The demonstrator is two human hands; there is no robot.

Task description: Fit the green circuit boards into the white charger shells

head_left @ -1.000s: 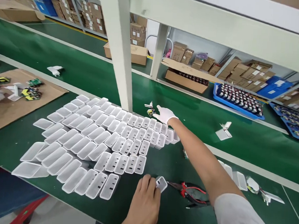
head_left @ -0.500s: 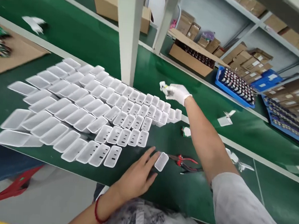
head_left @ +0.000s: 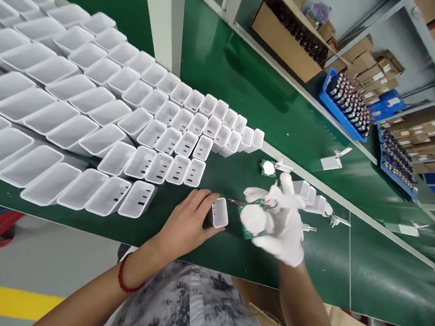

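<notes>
My left hand (head_left: 183, 225) is bare, with a red cord at the wrist. Its fingers and thumb close around a small white plastic case (head_left: 220, 213), which stands open end up on the green bench. My right hand (head_left: 287, 230), in a white glove, grips a green circuit board (head_left: 253, 220) that bears a round white disc and thin wires. The board hangs just to the right of the case, apart from it. Behind it the dark tips of pliers (head_left: 236, 202) show; the handles are hidden. Another circuit board (head_left: 268, 168) with a white disc lies farther back.
Rows of white open cases (head_left: 95, 100) fill the bench to the left, some slotted at the bottom. A grey post (head_left: 163, 25) rises behind them. Across the bench stand blue trays (head_left: 344, 105) of small parts and a cardboard box (head_left: 286, 38). Small white parts (head_left: 315, 202) lie at right.
My right hand has come back from the far side of the bench, now with the circuit board near the case. My left hand has closed around the case. The view has shifted right.
</notes>
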